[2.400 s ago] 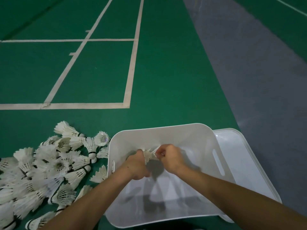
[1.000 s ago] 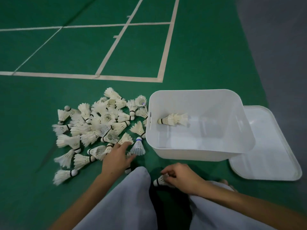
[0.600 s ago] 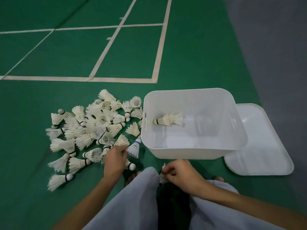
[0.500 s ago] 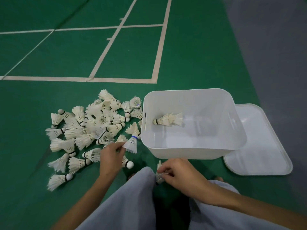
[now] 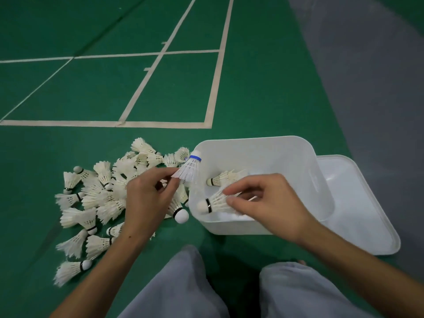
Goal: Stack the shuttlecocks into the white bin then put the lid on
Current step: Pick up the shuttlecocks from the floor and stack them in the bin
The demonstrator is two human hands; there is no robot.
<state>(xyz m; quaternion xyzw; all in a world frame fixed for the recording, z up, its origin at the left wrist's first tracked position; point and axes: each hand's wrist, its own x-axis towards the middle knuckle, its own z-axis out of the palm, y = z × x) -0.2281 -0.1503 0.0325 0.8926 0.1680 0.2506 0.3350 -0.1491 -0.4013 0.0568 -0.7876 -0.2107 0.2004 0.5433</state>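
My left hand [image 5: 146,200] pinches the skirt of a blue-banded shuttlecock [image 5: 189,168], raised at the left rim of the white bin [image 5: 305,161]. My right hand [image 5: 268,203] grips a black-banded shuttlecock [image 5: 213,203] by its feathers over the bin's near left corner, cork pointing left. A short stack of shuttlecocks [image 5: 222,179] lies inside the bin. A heap of loose shuttlecocks [image 5: 96,198] covers the green floor left of the bin. The white lid [image 5: 362,214] lies flat on the floor, partly under the bin's right side.
My knees in grey trousers [image 5: 183,288] fill the bottom of the view. White court lines [image 5: 213,88] cross the green floor beyond the bin. A grey floor strip [image 5: 371,76] runs along the right.
Both hands rose from the floor near my knees toward the bin, each carrying a shuttlecock. The view also moved closer to the bin.
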